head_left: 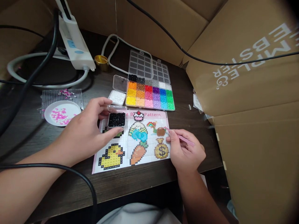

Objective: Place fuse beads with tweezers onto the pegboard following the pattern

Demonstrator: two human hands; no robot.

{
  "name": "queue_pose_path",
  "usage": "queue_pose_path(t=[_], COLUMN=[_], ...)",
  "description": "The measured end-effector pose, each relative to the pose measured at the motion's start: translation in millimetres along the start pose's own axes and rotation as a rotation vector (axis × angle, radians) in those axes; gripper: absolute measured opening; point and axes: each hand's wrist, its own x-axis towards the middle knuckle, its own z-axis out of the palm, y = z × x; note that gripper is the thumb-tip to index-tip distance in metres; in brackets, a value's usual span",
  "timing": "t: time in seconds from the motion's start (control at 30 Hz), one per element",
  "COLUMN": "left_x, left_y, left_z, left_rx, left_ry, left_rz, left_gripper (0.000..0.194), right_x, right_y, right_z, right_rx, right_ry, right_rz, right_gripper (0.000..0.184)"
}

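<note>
My left hand (93, 124) is curled around a small clear box of black beads (116, 119), thumb at its front edge and fingers by its raised lid. The box is over the upper left of a printed bead pattern sheet (112, 171). In my right hand (187, 149) is a pair of pink tweezers (185, 139), pinched between thumb and fingers. Their tips point left, near the brown snail picture (161, 132). A clear pegboard (137, 154) seems to lie over the sheet's middle, with a cupcake figure (138, 116) at its top.
Behind the sheet stands an open compartment case of coloured beads (149, 107), beside a small box of white beads (117, 97). At left, a white dish of pink and white beads (49, 116) rests on another pegboard (78, 95). A power strip (81, 57), cables and cardboard walls (252, 140) surround the table.
</note>
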Motion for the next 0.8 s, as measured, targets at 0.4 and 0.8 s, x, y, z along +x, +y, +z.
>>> queue_pose_path(t=[0.4, 0.8], left_x=[0, -3], left_y=[0, -4], left_z=[-0.5, -0.8], left_rx=[0.027, 0.003], left_ry=[-0.02, -0.047], left_rz=[-0.018, 0.031], left_gripper=[0.064, 0.061], right_x=[-1, 39], right_y=[-1, -28], right_z=[-1, 4], right_rx=[-0.013, 0.142], right_ry=[0.023, 0.101], right_rz=[0.014, -0.129], right_gripper=[0.006, 0.008])
